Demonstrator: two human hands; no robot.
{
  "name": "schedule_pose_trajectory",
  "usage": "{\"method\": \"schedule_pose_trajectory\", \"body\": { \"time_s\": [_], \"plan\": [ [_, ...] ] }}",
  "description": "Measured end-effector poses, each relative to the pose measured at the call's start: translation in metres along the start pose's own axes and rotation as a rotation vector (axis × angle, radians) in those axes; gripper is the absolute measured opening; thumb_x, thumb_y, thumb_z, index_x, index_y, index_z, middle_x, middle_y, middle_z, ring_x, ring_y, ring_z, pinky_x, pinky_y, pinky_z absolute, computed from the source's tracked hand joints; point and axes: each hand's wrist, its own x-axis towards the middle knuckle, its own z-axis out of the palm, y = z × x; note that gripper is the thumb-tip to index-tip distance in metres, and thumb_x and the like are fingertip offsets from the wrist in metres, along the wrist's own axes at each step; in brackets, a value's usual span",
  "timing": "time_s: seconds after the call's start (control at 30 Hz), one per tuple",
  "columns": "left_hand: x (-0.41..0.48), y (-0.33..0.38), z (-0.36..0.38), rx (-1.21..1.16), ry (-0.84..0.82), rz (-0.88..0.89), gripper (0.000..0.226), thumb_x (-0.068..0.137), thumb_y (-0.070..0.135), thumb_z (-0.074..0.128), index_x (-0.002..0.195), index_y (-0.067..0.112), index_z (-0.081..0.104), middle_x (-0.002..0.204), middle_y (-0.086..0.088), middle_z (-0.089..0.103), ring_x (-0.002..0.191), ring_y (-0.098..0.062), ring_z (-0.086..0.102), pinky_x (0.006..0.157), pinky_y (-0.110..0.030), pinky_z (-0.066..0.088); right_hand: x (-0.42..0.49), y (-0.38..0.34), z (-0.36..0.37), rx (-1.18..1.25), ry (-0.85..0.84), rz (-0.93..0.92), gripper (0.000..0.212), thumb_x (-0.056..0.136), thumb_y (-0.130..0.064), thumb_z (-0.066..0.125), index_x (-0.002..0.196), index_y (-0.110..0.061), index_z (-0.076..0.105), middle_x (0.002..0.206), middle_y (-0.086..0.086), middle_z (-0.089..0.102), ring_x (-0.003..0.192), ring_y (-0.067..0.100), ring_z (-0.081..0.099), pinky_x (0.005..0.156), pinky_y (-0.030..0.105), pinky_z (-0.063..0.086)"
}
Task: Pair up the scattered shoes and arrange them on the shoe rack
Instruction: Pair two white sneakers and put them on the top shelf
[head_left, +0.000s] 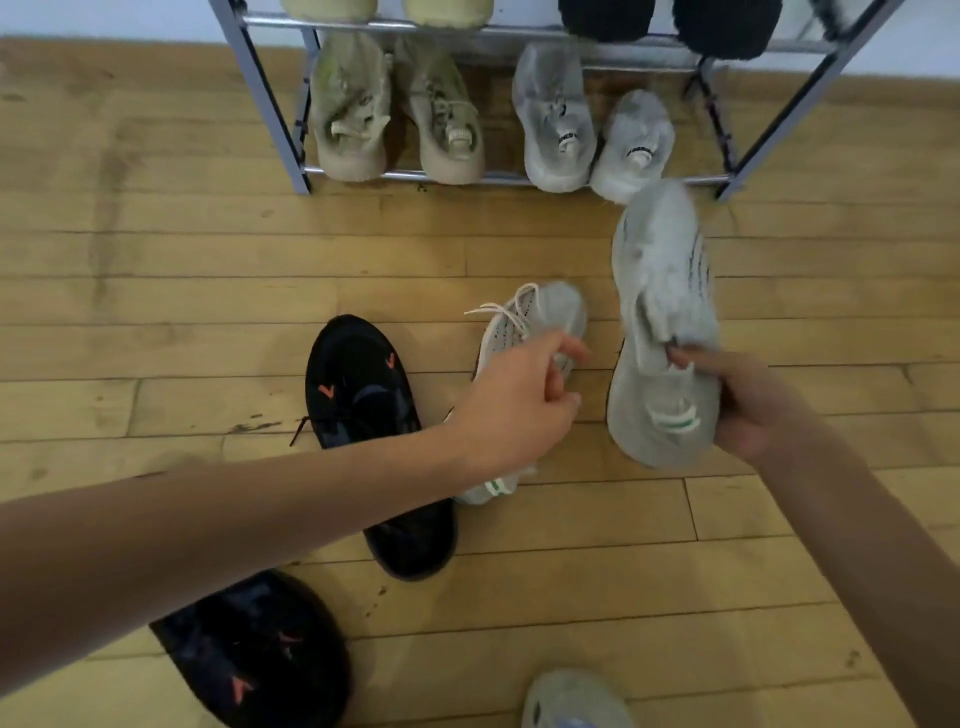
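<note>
Fingers of my right hand (748, 410) grip a grey knit sneaker (660, 270) with a green-striped heel tab; fingers of my left hand (514, 410) curl round its white-laced mate (545, 312).

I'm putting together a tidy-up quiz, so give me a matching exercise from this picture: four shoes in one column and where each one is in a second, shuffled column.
Shoes
1. laced grey shoe
2. plain grey shoe
3. black shoe
4. beige pair

Places
A. on the lower shelf of the shoe rack
B. gripped by the right hand
C. on the floor, no hand on it
D. gripped by the left hand

Pairs: 1-D, 2-B, 3-C, 4-A
</note>
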Motion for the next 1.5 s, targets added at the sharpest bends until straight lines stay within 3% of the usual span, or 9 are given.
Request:
{"method": "schedule_pose_trajectory", "body": {
  "time_s": [0.17, 0.23, 0.37, 0.63, 0.73, 0.9, 1.17, 1.37, 1.5],
  "plan": [
    [0.017, -0.042, -0.029, 0.281, 0.081, -0.253, 0.056, 0.083, 0.022, 0.06, 0.135, 0.019, 0.039, 0.123, -0.004, 0.044, 0.117, -0.022, 0.045, 0.096, -0.037, 0.042, 0.005, 0.056, -0.02, 0.04, 0.148, 0.112, 0.039, 0.08, -0.003, 0.06, 0.119, -0.007, 0.059, 0.087, 0.005, 0.075, 0.074, 0.02, 0.073, 0.061, 0.03, 0.059],
    [0.02, -0.056, -0.04, 0.38, -0.042, -0.364, 0.065, 0.085, 0.026, 0.058, 0.142, 0.016, 0.028, 0.137, -0.009, 0.038, 0.127, -0.028, 0.04, 0.103, -0.041, 0.039, 0.005, 0.072, -0.023, 0.037, 0.199, 0.141, 0.04, 0.084, -0.002, 0.058, 0.123, -0.006, 0.057, 0.094, 0.007, 0.072, 0.083, 0.023, 0.069, 0.068, 0.034, 0.055],
    [0.02, -0.066, -0.034, 0.297, -0.283, -0.486, 0.078, 0.087, 0.03, 0.06, 0.149, 0.018, 0.013, 0.139, -0.01, 0.047, 0.118, -0.027, 0.053, 0.093, -0.032, 0.046, 0.009, 0.084, -0.017, -0.032, 0.222, 0.13, 0.044, 0.083, -0.001, 0.062, 0.126, -0.006, 0.056, 0.11, 0.011, 0.068, 0.096, 0.025, 0.064, 0.075, 0.035, 0.051],
    [0.021, -0.068, -0.033, -0.005, -0.218, -0.483, 0.095, 0.078, 0.013, 0.075, 0.15, 0.024, 0.013, 0.111, -0.009, 0.055, 0.092, -0.02, 0.056, 0.078, -0.03, 0.049, 0.018, 0.102, 0.002, -0.133, 0.272, 0.068, 0.05, 0.076, 0.002, 0.071, 0.124, -0.004, 0.057, 0.114, 0.013, 0.067, 0.101, 0.026, 0.065, 0.084, 0.036, 0.053],
    [0.019, -0.069, -0.03, -0.2, -0.188, -0.481, 0.09, 0.077, 0.008, 0.076, 0.147, 0.027, 0.023, 0.11, -0.017, 0.062, 0.101, -0.03, 0.063, 0.083, -0.039, 0.056, 0.021, 0.095, 0.002, -0.043, 0.237, 0.09, 0.047, 0.077, 0.003, 0.069, 0.123, -0.003, 0.058, 0.114, 0.013, 0.068, 0.1, 0.025, 0.065, 0.079, 0.032, 0.053],
    [0.017, -0.061, -0.042, -0.298, -0.046, -0.36, 0.093, 0.074, 0.013, 0.078, 0.147, 0.032, 0.025, 0.115, -0.015, 0.063, 0.1, -0.026, 0.065, 0.088, -0.037, 0.053, 0.02, 0.059, 0.018, -0.076, 0.189, -0.036, 0.045, 0.079, 0.003, 0.068, 0.121, -0.007, 0.058, 0.114, 0.011, 0.068, 0.096, 0.022, 0.065, 0.077, 0.032, 0.054],
    [0.012, 0.033, -0.109, -0.333, 0.144, -0.029, 0.091, 0.073, 0.011, 0.077, 0.144, 0.034, 0.026, 0.108, -0.001, 0.062, 0.092, -0.015, 0.065, 0.073, -0.026, 0.054, -0.031, -0.06, 0.059, -0.109, 0.089, -0.381, 0.045, 0.079, 0.005, 0.066, 0.121, -0.011, 0.058, 0.104, 0.003, 0.071, 0.087, 0.016, 0.069, 0.073, 0.028, 0.059],
    [-0.024, 0.113, -0.157, -0.318, 0.252, 0.19, 0.089, 0.074, 0.003, 0.075, 0.144, 0.032, 0.027, 0.106, 0.002, 0.065, 0.091, -0.01, 0.066, 0.07, -0.02, 0.058, -0.1, -0.125, 0.097, -0.126, 0.019, -0.532, 0.051, 0.079, 0.005, 0.067, 0.126, -0.009, 0.056, 0.114, 0.008, 0.068, 0.102, 0.026, 0.064, 0.094, 0.043, 0.05],
    [-0.055, 0.149, -0.174, -0.298, 0.304, 0.286, 0.091, 0.074, 0.002, 0.075, 0.144, 0.032, 0.026, 0.107, -0.006, 0.064, 0.087, -0.017, 0.069, 0.068, -0.025, 0.059, -0.143, -0.147, 0.12, -0.126, -0.004, -0.63, 0.051, 0.078, 0.006, 0.067, 0.126, -0.009, 0.055, 0.104, 0.004, 0.069, 0.093, 0.023, 0.065, 0.082, 0.04, 0.054]
  ]
}}
